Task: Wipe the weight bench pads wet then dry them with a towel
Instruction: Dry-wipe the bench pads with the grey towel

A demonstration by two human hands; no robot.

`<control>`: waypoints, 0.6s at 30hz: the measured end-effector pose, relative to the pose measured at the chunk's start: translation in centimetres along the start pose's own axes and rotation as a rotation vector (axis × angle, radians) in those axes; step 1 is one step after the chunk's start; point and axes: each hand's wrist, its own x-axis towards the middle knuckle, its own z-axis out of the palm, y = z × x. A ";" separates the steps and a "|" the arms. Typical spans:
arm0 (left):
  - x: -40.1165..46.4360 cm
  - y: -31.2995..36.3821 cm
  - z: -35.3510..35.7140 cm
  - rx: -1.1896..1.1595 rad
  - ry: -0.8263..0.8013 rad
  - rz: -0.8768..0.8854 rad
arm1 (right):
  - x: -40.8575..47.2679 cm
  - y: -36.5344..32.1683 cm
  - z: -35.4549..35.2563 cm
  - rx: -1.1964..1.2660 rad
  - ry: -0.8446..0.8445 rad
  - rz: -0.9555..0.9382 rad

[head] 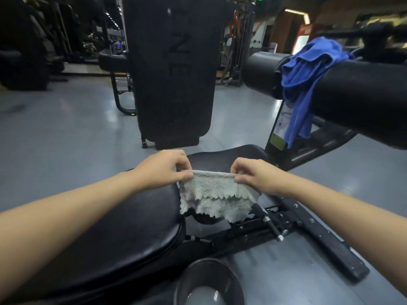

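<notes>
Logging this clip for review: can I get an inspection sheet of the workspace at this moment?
Surface: black bench pad, no cloth on it yet.
Job's things: grey cloth held folded above the pads; blue towel draped over roller pad; bowl on floor.
Clutter: nothing seen.
Grippers: left hand and right hand pinch the cloth's top edge.
Cables: nothing seen.
Surroundings: dim gym, grey floor, machines behind.

Dim gym; blurred background; fisheye-bent edges
</notes>
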 end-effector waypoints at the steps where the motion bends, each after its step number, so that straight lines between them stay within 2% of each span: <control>1: 0.5 -0.3 0.4 0.002 0.007 -0.019 | 0.5 0.4 0.3 -0.008 0.018 0.013; 5: 2.9 -1.1 2.4 0.031 0.066 -0.073 | 3.0 2.5 1.3 -0.114 0.148 0.067; 7: 3.7 -1.6 3.6 0.062 0.097 -0.096 | 4.0 3.3 1.9 -0.274 0.225 0.066; 10: 3.8 -2.6 5.0 0.081 0.109 -0.112 | 4.5 3.8 3.2 -0.530 0.275 -0.085; 14: 1.9 -4.1 5.8 0.090 0.126 -0.137 | 4.8 3.6 4.9 -0.652 0.171 -0.381; 18: -1.0 -6.3 6.8 0.112 0.165 -0.177 | 6.3 3.5 6.2 -0.712 0.014 -0.451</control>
